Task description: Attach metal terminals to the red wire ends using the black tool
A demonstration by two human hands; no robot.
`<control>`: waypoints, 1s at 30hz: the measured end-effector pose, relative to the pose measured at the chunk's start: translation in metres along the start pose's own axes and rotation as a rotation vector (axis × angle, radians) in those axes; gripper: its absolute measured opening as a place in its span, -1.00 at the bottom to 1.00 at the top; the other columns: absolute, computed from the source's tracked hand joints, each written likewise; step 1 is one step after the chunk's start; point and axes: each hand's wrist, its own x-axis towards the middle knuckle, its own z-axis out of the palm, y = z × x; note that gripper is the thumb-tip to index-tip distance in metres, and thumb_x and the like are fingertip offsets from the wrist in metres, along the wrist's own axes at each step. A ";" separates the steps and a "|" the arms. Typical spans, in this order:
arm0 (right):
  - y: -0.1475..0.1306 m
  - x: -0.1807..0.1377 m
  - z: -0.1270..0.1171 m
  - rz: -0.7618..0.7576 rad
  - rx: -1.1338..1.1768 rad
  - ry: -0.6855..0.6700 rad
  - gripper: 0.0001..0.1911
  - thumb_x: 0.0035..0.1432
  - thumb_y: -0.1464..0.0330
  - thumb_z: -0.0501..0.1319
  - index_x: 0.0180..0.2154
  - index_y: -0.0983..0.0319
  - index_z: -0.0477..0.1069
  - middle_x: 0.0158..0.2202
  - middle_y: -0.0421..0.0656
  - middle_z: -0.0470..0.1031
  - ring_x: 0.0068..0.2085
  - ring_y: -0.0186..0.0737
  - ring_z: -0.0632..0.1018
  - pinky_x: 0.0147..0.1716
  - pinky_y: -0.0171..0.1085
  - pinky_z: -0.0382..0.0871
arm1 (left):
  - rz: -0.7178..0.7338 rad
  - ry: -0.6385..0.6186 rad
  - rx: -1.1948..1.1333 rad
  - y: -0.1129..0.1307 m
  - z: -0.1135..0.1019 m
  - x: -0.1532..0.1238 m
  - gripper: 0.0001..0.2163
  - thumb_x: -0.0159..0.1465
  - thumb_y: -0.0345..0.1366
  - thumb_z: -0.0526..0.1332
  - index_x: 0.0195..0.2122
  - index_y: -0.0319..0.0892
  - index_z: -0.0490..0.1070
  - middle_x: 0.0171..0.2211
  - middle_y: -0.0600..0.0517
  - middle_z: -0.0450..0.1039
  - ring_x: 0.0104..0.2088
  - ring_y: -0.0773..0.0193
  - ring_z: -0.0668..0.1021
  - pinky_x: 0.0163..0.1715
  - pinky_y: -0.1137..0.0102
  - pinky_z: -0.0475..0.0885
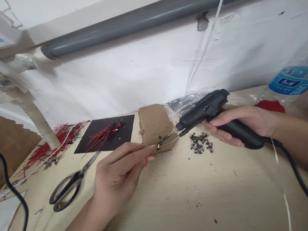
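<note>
Bare wooden tabletop [161, 213] nearest the person, flecked with dark specks. Left hand [119, 173] pinched, fingertips closed on a small metal part [158, 148]; a short red wire [146, 162] pokes out below the fingers, its join to the part too small to make out. Right hand [245, 118] wrapped around the grip of a black pistol-shaped tool [199, 111], likely a soldering gun, its thin tip reaching left to the part; actual contact unclear. Best practice, judged from here: brace the left wrist on the table, keep fingertips back from the tip, bring the tip in lightly, and hold the part motionless until the joint sets. Scissors [67, 191] lie left of the left hand. Just beyond the fingertips, a cardboard piece [156, 124]; between the hands, slightly beyond, a loose pile of small parts [200, 142]. Farther, beyond the left hand, red wires [104, 135] on a black sheet [95, 126].
</note>
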 end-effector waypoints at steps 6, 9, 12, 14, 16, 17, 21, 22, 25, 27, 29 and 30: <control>0.000 0.001 0.000 0.002 -0.002 0.020 -0.70 0.11 0.17 0.40 -0.46 0.26 0.49 -0.60 -0.19 0.44 -0.67 -0.32 0.46 -0.73 -0.40 0.28 | 0.028 -0.025 -0.005 0.003 0.001 0.003 -0.56 0.33 -0.64 0.23 0.09 -0.01 0.59 -0.11 0.00 0.64 -0.20 0.30 0.68 -0.28 0.46 0.59; 0.000 0.000 0.000 -0.005 0.004 0.006 -0.70 0.13 0.17 0.38 -0.45 0.26 0.49 -0.59 -0.19 0.44 -0.66 -0.32 0.46 -0.72 -0.41 0.29 | 0.032 -0.034 0.009 0.004 0.002 0.003 -0.58 0.33 -0.63 0.25 0.09 0.00 0.58 -0.14 0.02 0.66 -0.22 0.30 0.69 -0.27 0.46 0.60; 0.000 0.000 0.000 -0.012 0.012 0.002 -0.72 0.15 0.18 0.37 -0.43 0.26 0.50 -0.59 -0.19 0.44 -0.66 -0.31 0.46 -0.71 -0.40 0.30 | 0.006 -0.022 0.050 0.004 0.002 0.001 -0.58 0.33 -0.62 0.27 0.08 0.03 0.56 -0.14 0.05 0.67 -0.23 0.31 0.69 -0.25 0.46 0.60; -0.001 0.000 0.000 -0.019 0.015 0.007 -0.73 0.15 0.19 0.37 -0.42 0.26 0.51 -0.59 -0.19 0.44 -0.66 -0.31 0.46 -0.71 -0.39 0.30 | 0.003 -0.003 0.062 0.004 0.002 0.000 -0.59 0.32 -0.62 0.27 0.07 0.02 0.56 -0.15 0.06 0.67 -0.24 0.32 0.69 -0.26 0.46 0.60; -0.001 0.000 0.002 -0.035 0.014 0.019 -0.74 0.15 0.19 0.38 -0.43 0.26 0.51 -0.58 -0.19 0.44 -0.66 -0.30 0.46 -0.72 -0.39 0.29 | 0.013 0.014 0.067 0.005 0.002 0.001 -0.61 0.32 -0.62 0.26 0.04 -0.01 0.57 -0.17 0.05 0.67 -0.26 0.32 0.69 -0.28 0.46 0.60; -0.002 0.000 0.003 -0.042 0.012 0.023 -0.73 0.15 0.20 0.38 -0.44 0.25 0.50 -0.58 -0.19 0.45 -0.66 -0.30 0.46 -0.72 -0.38 0.29 | 0.018 0.018 0.071 0.006 0.002 0.001 -0.62 0.32 -0.62 0.25 0.02 -0.02 0.58 -0.16 0.04 0.67 -0.27 0.32 0.69 -0.28 0.46 0.60; -0.004 -0.001 0.008 -0.072 0.046 0.034 -0.72 0.15 0.20 0.38 -0.47 0.24 0.49 -0.57 -0.20 0.43 -0.66 -0.32 0.44 -0.69 -0.38 0.28 | 0.059 0.008 0.071 0.009 0.003 0.003 -0.63 0.33 -0.64 0.21 0.01 -0.08 0.59 -0.11 -0.02 0.65 -0.19 0.31 0.69 -0.23 0.46 0.60; -0.005 -0.002 0.009 -0.087 0.066 0.039 -0.73 0.16 0.21 0.38 -0.47 0.24 0.49 -0.58 -0.20 0.43 -0.66 -0.33 0.44 -0.69 -0.39 0.28 | 0.067 0.001 0.067 0.009 0.003 0.003 -0.63 0.32 -0.65 0.20 0.01 -0.10 0.58 -0.10 -0.03 0.64 -0.18 0.31 0.68 -0.22 0.48 0.59; -0.010 -0.004 0.011 -0.164 0.122 0.059 -0.76 0.18 0.22 0.35 -0.42 0.25 0.53 -0.59 -0.19 0.42 -0.66 -0.33 0.42 -0.68 -0.38 0.28 | 0.074 -0.014 0.062 0.008 0.003 0.000 -0.62 0.32 -0.67 0.20 0.04 -0.13 0.56 -0.10 -0.04 0.61 -0.17 0.34 0.66 -0.22 0.50 0.57; -0.013 -0.005 0.011 -0.228 0.161 0.080 -0.78 0.19 0.24 0.33 -0.40 0.26 0.54 -0.59 -0.18 0.41 -0.65 -0.32 0.41 -0.68 -0.38 0.29 | 0.083 -0.043 0.063 0.007 0.003 -0.002 -0.59 0.32 -0.68 0.19 0.08 -0.14 0.54 -0.06 -0.07 0.59 -0.15 0.32 0.65 -0.20 0.49 0.56; -0.016 -0.006 0.012 -0.297 0.215 0.105 -0.80 0.16 0.27 0.33 -0.42 0.26 0.53 -0.59 -0.20 0.38 -0.65 -0.33 0.39 -0.69 -0.37 0.30 | 0.122 -0.127 0.068 0.007 0.003 -0.004 -0.54 0.32 -0.69 0.14 0.15 -0.15 0.50 -0.01 -0.12 0.56 -0.07 0.27 0.64 -0.15 0.44 0.57; -0.017 -0.006 0.013 -0.329 0.239 0.119 -0.81 0.14 0.28 0.33 -0.43 0.26 0.53 -0.59 -0.21 0.37 -0.66 -0.33 0.38 -0.69 -0.37 0.31 | 0.155 -0.185 0.070 0.008 0.003 -0.004 -0.53 0.32 -0.69 0.12 0.17 -0.17 0.49 0.02 -0.15 0.55 -0.04 0.23 0.63 -0.13 0.41 0.57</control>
